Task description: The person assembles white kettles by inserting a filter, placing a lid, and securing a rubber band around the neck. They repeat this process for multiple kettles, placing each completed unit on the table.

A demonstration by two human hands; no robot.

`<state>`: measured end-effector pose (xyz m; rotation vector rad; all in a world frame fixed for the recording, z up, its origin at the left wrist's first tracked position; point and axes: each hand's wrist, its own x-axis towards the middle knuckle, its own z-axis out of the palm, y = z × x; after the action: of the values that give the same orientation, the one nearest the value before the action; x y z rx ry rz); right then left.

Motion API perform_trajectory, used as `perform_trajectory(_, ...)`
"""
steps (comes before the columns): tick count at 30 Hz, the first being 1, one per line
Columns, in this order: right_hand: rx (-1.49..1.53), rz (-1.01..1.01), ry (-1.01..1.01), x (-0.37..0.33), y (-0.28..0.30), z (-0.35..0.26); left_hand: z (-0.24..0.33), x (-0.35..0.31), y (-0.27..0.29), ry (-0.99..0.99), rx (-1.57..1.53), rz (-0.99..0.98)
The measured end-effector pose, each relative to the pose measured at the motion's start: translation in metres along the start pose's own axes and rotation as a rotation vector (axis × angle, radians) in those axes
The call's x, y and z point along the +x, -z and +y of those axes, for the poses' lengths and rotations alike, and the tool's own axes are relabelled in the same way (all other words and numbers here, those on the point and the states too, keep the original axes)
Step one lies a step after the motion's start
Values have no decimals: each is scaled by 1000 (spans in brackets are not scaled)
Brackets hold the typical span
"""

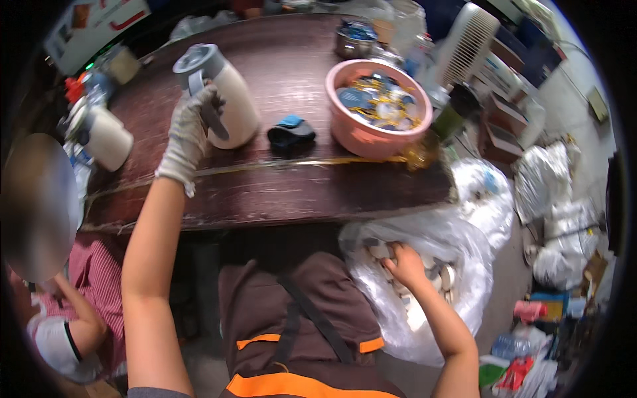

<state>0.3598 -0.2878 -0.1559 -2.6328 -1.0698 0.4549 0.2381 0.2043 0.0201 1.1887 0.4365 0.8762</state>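
My left hand (192, 123), in a whitish knit glove, is closed round the grey handle of a white jug (240, 99) with a grey lid. The jug stands on the dark red table, tilting slightly in view. At the lower right, my bare right hand (406, 266) reaches into a clear plastic bag (464, 265) of white and grey plastic parts (446, 277). Its thumb and fingers close on a grey-and-white part (380, 250) near the bag's far side. To the right of the jug lies a small black-and-blue object (290, 132), its kind unclear.
A pink basin (371, 142) holds shiny discs and yellow strings on the worn table (285, 192). Another white jug (108, 140) stands at the left, near a seated person (96, 298). A white fan (466, 43), boxes and plastic bags crowd the right.
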Motion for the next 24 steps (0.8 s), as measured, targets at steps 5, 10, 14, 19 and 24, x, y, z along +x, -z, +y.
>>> perform_trajectory(5,-112,-16,46,51,-83,23,88,-122,28,-128,229,190)
perform_trajectory(10,-128,-255,7,60,-76,23,117,-213,38,161,302,179)
perform_trajectory(14,-60,-208,0,24,-24,-6,78,-253,37,296,217,1)
perform_trajectory(19,1098,-156,68,-18,81,-105,41,-267,12,448,549,-390)
perform_trajectory(24,483,118,659,-20,91,-196,17,-267,-3,371,659,-638)
